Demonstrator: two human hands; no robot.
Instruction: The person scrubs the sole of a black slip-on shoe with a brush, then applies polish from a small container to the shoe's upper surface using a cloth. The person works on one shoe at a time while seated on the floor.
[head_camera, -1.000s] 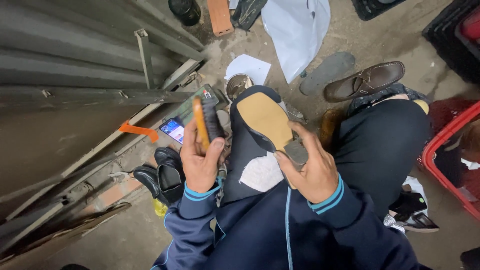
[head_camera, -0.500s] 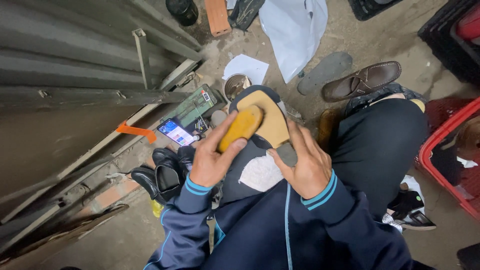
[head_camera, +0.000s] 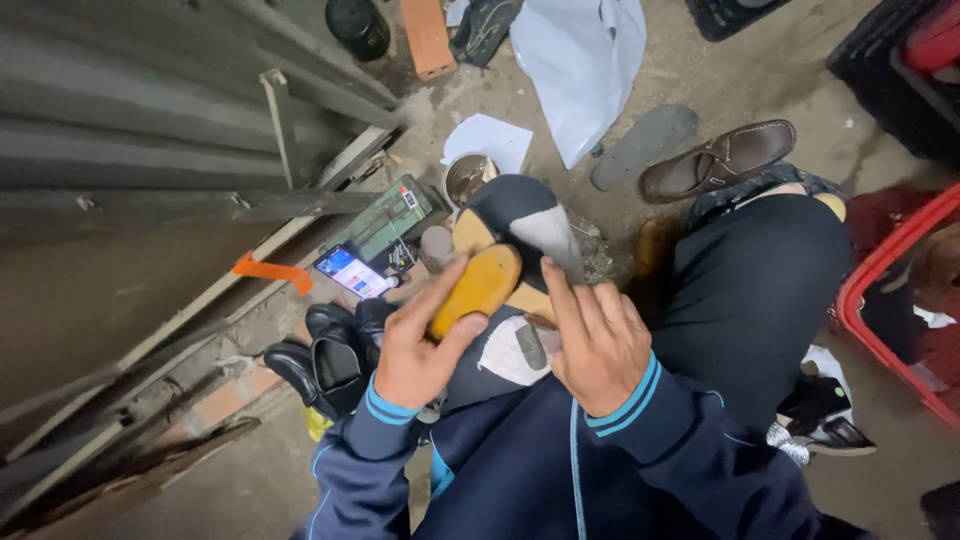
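My left hand (head_camera: 418, 340) grips a wooden-backed shoe brush (head_camera: 478, 289) and presses it against a dark shoe with a tan sole (head_camera: 510, 235) that rests on my knee. My right hand (head_camera: 593, 338) holds that shoe from the right side, fingers spread along its edge. A white cloth patch (head_camera: 505, 358) lies on my lap under the shoe. Both arms wear dark blue sleeves with light blue cuff stripes.
On the ground lie a brown loafer (head_camera: 718, 159), a grey insole (head_camera: 643, 146), a lit phone (head_camera: 351, 272), a green tin (head_camera: 388, 218), a metal can (head_camera: 470, 174), black shoes (head_camera: 330, 355), white paper (head_camera: 487, 140). A red basket (head_camera: 885, 300) stands at right, metal shutters (head_camera: 150, 150) at left.
The brush went from upright in my left hand down onto the shoe. The shoe has rolled from sole-up toward its side, and my right hand shifted lower on it.
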